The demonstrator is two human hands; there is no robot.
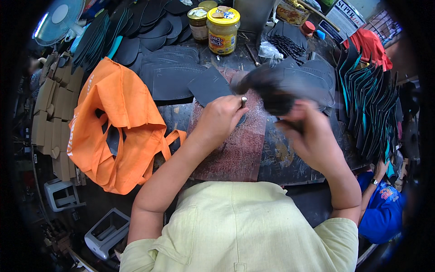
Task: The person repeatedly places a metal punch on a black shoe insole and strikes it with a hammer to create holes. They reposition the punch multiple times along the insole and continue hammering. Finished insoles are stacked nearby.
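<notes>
- Dark, scuffed workbench (283, 156), crowded at the back with black piles and 2 open jars (223, 38); a reddish mat (226, 158) covers its middle.
- Black sheet piece (209, 85) lies on the mat's far part, partly hidden by the left hand (222, 119). It looks light, thin, fairly stiff and not fragile; its outer edge seems the best hold.
- Left fist is closed around a metal rod (244, 99), only its top showing.
- Right hand (310, 129) is clenched on the handle of a dark mallet-like tool (277, 97), blurred, probably top-heavy.
- Room to move: bare mat toward the shirt; an orange bag (120, 95) limits the left, hanging black pieces (369, 102) the right.
</notes>
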